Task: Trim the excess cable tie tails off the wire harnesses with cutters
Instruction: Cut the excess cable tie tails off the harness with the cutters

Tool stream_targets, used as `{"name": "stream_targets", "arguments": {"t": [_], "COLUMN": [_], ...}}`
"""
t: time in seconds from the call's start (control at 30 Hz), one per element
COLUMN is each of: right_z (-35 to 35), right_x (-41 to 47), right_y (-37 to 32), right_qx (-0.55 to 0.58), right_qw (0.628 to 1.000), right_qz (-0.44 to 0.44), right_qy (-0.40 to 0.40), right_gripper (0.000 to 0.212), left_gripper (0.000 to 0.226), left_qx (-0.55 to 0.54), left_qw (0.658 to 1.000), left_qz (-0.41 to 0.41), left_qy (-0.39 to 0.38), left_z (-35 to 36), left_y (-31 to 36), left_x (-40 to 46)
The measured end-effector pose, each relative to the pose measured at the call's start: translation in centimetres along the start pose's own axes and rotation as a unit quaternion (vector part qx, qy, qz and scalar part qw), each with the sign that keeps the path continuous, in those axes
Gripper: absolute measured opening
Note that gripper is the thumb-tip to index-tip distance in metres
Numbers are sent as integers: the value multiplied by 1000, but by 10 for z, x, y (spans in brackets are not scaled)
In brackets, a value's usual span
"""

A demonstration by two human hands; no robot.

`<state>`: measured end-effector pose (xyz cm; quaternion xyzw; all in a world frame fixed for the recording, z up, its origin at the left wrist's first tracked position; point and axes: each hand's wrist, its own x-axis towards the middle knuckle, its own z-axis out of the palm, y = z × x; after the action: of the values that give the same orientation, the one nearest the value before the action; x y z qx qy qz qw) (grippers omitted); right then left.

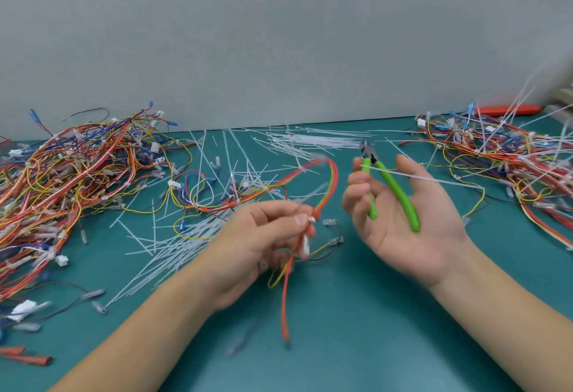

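- The wire harness point(305, 205) in work is a thin bundle of red, yellow and orange wires. It is in the lower middle of the frame, in the left hand point(263, 252). One part goes up in a loop toward the centre; the other ends hang down toward the lower edge, above the green tabletop point(356, 329).
- The cutters point(387, 188) have two green handles and a small dark head. They lie across the palm of the right hand point(403, 214), right of centre, with the head pointing up and away from the person. They are just beside the held harness but do not touch it.
- A white cable tie tail point(434, 178) crosses the right hand over the cutters and goes to the right.
- Count: one pair of cutters, one harness in the hands, two big heaps of harnesses. One heap point(77, 180) is at the left of the frame, the other heap point(508, 159) at the upper right. The cut white tails point(192, 236) spread on the tabletop in the middle are too many to count.
- Left hand: the fingers are curled, and thumb and fingers pinch the harness.
- Right hand: palm up and wide; the thumb is apart, the fingers only a little bent beside one handle. The handles of the cutters stand apart.
- A red flat object point(508, 110) lies behind the right heap; I cannot tell what it is.
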<state>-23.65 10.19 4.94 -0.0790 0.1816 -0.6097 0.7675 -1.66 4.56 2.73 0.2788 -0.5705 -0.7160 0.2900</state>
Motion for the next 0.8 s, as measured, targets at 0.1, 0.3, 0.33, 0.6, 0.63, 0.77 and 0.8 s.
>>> {"name": "stream_targets", "arguments": {"t": [0.1, 0.3, 0.33, 0.6, 0.63, 0.77, 0.8], "right_z": [2, 7, 6, -5, -2, 0, -2], "right_x": [1, -7, -8, -11, -9, -3, -2], "right_y": [-1, -25, -28, -44, -38, -2, 8], "right_qx": [3, -373, -403, -628, -620, -630, -634], "right_qw": [997, 876, 852, 595, 624, 727, 737], "right_qz": [-58, -212, -236, -367, -343, -151, -115], "right_qy": [55, 221, 235, 342, 329, 226, 203], "right_gripper": [48, 16, 9, 24, 19, 15, 16], "left_gripper": [26, 36, 37, 39, 39, 40, 40], "left_qx": [27, 82, 83, 85, 88, 107, 120], "left_qw": [996, 989, 988, 989, 988, 981, 978], "left_qz": [-39, -65, -66, -33, -34, -43, -45], "left_qy": [-78, -108, -113, -116, -124, -157, -161], "left_z": [5, 0, 0, 1, 1, 1, 0], "left_y": [-1, 5, 5, 3, 3, 2, 2], "left_x": [-5, -9, -9, -7, -8, -11, -11]}}
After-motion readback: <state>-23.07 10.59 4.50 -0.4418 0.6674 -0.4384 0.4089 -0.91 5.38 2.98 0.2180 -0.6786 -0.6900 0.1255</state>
